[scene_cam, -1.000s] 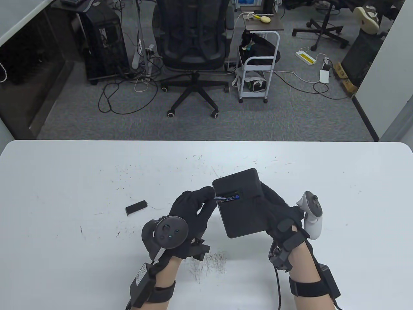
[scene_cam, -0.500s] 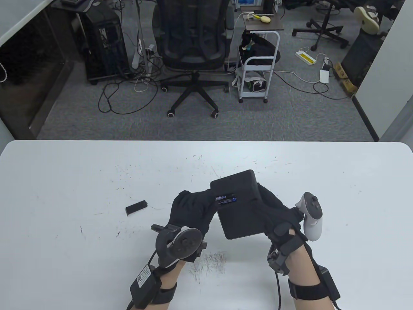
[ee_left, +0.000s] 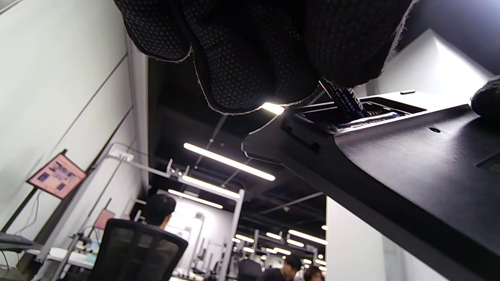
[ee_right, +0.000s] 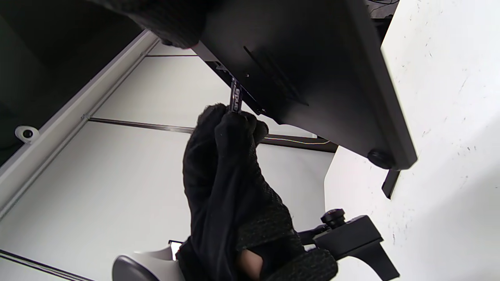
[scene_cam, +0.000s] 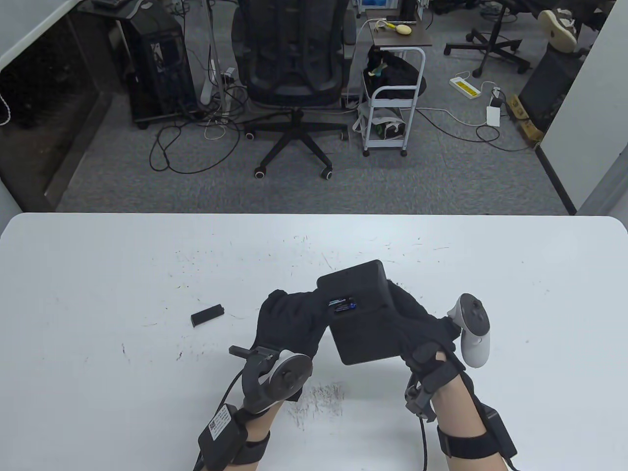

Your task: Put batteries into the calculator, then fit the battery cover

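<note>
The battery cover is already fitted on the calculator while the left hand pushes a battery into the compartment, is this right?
Not quite. The table view shows the battery cover lying loose on the table, to the left of the hands. The rest holds: the left hand pushes a battery into the open compartment of the calculator.

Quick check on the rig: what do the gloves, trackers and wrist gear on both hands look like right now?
Both the left hand and right hand wear black knit gloves with dotted grip texture. The left tracker is dark grey, the right tracker white. Bare forearms carry black straps, a labelled black box on the left, and black cables.
</note>
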A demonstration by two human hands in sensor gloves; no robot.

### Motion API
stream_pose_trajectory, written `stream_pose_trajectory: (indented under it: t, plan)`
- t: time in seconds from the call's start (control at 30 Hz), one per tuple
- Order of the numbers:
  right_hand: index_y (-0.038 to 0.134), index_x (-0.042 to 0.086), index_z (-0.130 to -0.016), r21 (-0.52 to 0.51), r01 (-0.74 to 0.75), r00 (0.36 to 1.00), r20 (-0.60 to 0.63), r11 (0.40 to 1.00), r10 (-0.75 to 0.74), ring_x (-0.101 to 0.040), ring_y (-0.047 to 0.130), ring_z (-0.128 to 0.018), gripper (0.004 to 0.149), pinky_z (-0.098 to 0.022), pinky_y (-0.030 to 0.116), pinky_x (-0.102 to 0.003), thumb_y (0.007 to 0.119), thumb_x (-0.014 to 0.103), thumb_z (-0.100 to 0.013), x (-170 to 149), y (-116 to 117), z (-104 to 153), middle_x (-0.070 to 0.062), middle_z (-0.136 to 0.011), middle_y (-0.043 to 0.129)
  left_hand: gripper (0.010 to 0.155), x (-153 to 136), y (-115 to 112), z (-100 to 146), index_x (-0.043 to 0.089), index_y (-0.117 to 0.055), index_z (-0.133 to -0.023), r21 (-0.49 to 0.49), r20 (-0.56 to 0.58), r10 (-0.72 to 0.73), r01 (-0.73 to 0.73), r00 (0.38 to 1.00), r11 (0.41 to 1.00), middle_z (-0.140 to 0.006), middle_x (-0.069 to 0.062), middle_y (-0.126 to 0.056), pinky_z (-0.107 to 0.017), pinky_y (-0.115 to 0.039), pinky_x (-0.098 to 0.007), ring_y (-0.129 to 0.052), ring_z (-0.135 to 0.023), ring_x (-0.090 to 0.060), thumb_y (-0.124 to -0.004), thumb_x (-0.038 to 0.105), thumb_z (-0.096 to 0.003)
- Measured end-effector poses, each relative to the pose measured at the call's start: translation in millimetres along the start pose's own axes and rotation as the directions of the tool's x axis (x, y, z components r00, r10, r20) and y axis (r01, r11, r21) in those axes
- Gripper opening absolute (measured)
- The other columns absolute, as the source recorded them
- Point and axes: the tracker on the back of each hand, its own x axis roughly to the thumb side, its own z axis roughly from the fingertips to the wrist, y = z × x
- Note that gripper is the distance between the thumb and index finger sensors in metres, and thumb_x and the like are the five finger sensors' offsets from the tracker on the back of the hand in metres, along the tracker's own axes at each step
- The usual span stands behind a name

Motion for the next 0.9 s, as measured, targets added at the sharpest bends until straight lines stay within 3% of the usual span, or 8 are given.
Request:
stream_pose_trajectory:
  t: [0.43, 0.9]
  plan:
    - [0.056, 0.017, -0.105, -0.02, -0.05, 0.998, 0.025, 0.999, 0.05, -0.044, 0.089, -0.082, 0.062, -0.052, 0.083, -0.052, 0.083, 0.033, -0.051, 6, 6, 4, -0.016, -0.103, 0.074, 0.044, -3, 5, 0, 0.039, -0.081, -0.086, -0.013, -0.04, 0.059, -0.059, 0.997, 0.998, -0.077, 0.014, -0.101, -0.071, -0.077, -0.047, -0.104, -0.07, -0.01, -0.089, 0.049, -0.0444]
    - [0.057, 0.018, -0.105, -0.009, -0.095, 0.995, 0.035, 0.995, 0.095, -0.044, 0.088, -0.082, 0.063, -0.053, 0.082, -0.052, 0.084, 0.033, -0.051, 5, 8, 2, -0.015, -0.103, 0.075, 0.04, -16, -7, 0, 0.039, -0.085, -0.082, -0.052, -0.106, 0.141, -0.147, 0.984, 0.988, -0.077, 0.016, -0.099, -0.072, -0.075, -0.048, -0.103, -0.071, -0.009, -0.091, 0.049, -0.044]
